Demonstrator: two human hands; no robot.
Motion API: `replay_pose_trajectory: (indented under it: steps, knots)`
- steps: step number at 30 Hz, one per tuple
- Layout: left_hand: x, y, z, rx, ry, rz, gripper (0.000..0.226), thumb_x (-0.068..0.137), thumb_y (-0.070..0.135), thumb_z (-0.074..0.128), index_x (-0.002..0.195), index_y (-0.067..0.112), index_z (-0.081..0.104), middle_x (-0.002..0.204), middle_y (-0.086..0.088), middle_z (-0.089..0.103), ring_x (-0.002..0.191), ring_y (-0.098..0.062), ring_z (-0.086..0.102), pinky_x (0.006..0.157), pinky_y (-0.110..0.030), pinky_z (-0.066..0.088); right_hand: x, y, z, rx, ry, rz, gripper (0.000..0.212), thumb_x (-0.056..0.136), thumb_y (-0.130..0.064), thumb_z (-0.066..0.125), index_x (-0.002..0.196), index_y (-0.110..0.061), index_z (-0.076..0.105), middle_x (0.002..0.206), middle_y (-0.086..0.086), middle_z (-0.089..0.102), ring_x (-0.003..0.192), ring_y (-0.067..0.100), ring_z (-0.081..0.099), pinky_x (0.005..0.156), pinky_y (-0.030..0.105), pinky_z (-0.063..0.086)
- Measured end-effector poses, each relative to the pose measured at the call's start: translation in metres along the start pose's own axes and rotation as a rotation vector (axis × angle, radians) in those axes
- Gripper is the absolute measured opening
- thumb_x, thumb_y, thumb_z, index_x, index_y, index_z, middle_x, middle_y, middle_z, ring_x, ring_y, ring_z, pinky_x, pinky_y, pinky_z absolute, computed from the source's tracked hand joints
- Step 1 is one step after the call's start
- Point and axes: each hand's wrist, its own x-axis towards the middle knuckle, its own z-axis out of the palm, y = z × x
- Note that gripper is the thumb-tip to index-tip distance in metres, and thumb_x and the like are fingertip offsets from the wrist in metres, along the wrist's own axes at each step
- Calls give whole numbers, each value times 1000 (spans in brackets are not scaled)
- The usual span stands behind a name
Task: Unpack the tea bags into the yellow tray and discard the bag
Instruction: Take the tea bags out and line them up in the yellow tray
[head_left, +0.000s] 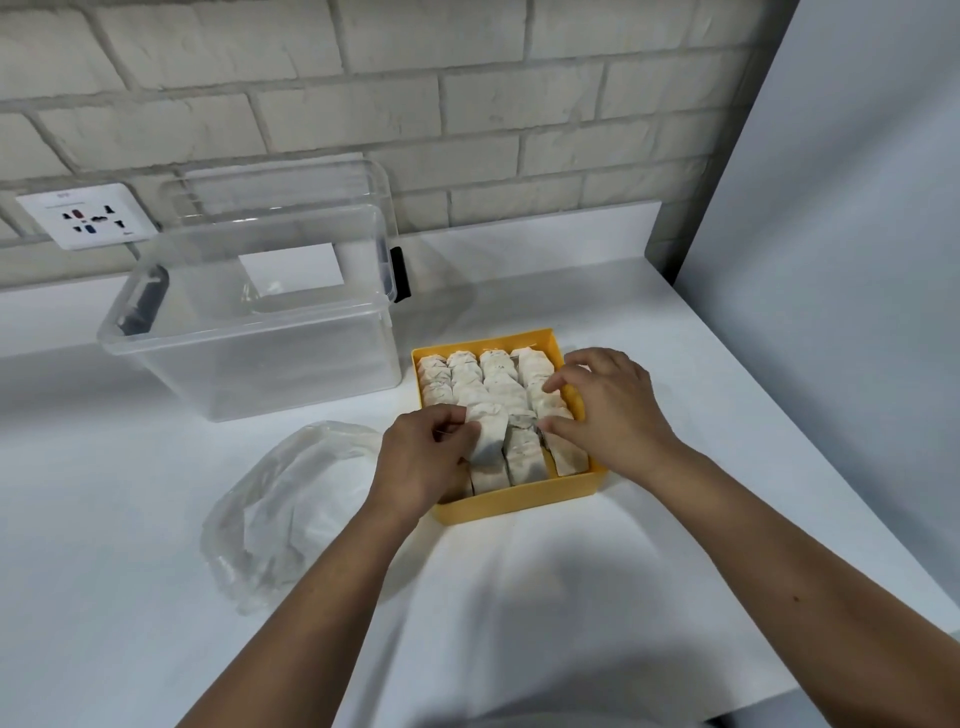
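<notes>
Tea bags: they stand in rows inside the yellow tray and nearly fill it.
One tea bag: it is up over the front left of the tray, held in our left hand.
How they feel: we think they are light, soft and thin, and easy to tear. We should hold one by its top edge and not squeeze.
Left hand: thumb and fingers pinch that one tea bag by its side.
Right hand: fingers are spread and a bit bent. The tips touch the bags in the right row and grip nothing that we can see.
Plastic bag: it lies crumpled on the table, just left of the tray. It looks empty, thin and slippery, so we would scrunch it to lift it.
Clear box: it sits behind, with its lid up.
</notes>
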Motion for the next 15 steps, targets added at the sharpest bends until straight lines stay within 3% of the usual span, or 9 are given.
replay_pose_trajectory:
  steps: [3,5,10,15]
  knots:
    - [2,1,6,-124,-42,-59,6,86,23,75,85,28,71,86,2,74,91,-24,71,92,-45,56,-3,-15,-10,285,63,-1,28,79,-44,75,103,-31,68,97,-11,60,103,14,48,91,35,39]
    - [2,3,10,-196,-57,-79,4,84,22,77,85,23,73,86,-1,75,90,-26,72,91,-47,57,-3,-21,-12,313,48,6,22,78,-47,74,94,-32,69,84,-15,59,94,9,49,86,35,40]
    - [0,11,18,-337,-112,-105,10,84,18,78,88,10,75,92,-13,75,86,-26,73,83,-40,62,0,-22,-15,286,35,21,19,77,-45,76,81,-27,73,81,-16,66,85,7,59,87,37,45]
    - [0,13,18,-408,-172,-84,7,86,13,75,89,7,76,81,-9,76,76,-19,72,78,-29,62,-3,-7,-34,305,25,44,19,73,-42,80,79,-24,76,78,-15,70,73,2,61,75,25,46]
